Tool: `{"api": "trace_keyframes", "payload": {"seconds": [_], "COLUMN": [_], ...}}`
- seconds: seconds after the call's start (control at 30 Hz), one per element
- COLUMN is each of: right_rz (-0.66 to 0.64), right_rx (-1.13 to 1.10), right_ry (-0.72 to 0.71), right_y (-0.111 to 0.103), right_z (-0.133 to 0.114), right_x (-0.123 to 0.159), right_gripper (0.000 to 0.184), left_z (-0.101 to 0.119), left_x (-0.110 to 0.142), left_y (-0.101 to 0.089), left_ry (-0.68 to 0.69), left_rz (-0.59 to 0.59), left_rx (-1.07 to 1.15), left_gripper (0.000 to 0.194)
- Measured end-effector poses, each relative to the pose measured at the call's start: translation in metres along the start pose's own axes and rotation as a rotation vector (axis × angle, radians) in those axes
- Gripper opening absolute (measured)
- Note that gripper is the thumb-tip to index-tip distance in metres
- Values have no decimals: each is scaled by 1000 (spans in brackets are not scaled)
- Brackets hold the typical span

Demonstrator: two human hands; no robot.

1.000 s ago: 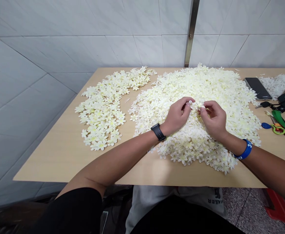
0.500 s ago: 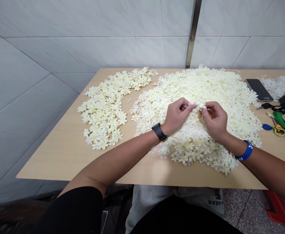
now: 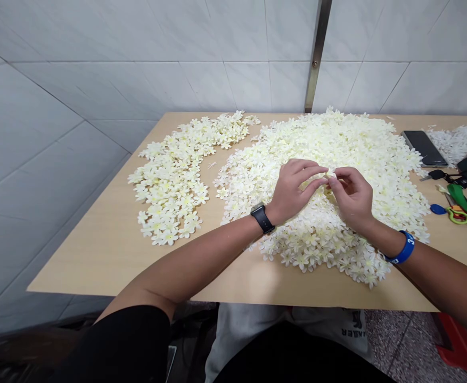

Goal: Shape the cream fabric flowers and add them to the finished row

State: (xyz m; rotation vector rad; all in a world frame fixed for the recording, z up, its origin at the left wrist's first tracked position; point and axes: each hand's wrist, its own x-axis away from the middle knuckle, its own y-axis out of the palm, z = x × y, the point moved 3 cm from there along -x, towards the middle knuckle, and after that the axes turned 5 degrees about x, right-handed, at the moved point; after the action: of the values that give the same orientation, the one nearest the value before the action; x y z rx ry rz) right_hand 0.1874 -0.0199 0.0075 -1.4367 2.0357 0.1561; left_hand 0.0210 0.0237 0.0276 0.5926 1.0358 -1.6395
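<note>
Pinching a small cream blossom (image 3: 329, 175) in your right hand (image 3: 351, 199), fingertips closed, you work above the heaped blossoms (image 3: 377, 159) on the pale wooden surface (image 3: 97, 255); your left hand (image 3: 295, 186) curves in narrowly beside it, its hold unclear.

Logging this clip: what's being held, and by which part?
A small cream artificial flower, pinched at the fingertips of the left hand and right hand; its exact gripped part cannot be told.

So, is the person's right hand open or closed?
Closed in a pinch: the right hand curls its fingers together above the flower heap. Anything they grip is too small to make out.
</note>
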Motion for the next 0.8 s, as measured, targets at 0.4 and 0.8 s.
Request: {"api": "trace_keyframes", "payload": {"seconds": [0.4, 0.8], "right_rz": [-47, -61], "right_rx": [-32, -52], "right_ry": [-58, -56], "right_y": [1, 2], "right_z": [1, 2], "right_x": [0, 1], "right_gripper": [19, 14], "left_z": [-3, -4], "left_x": [0, 0], "left_y": [-1, 0], "left_ry": [-56, -100], "left_rz": [41, 30], "left_rx": [98, 87], "left_gripper": [10, 21]}}
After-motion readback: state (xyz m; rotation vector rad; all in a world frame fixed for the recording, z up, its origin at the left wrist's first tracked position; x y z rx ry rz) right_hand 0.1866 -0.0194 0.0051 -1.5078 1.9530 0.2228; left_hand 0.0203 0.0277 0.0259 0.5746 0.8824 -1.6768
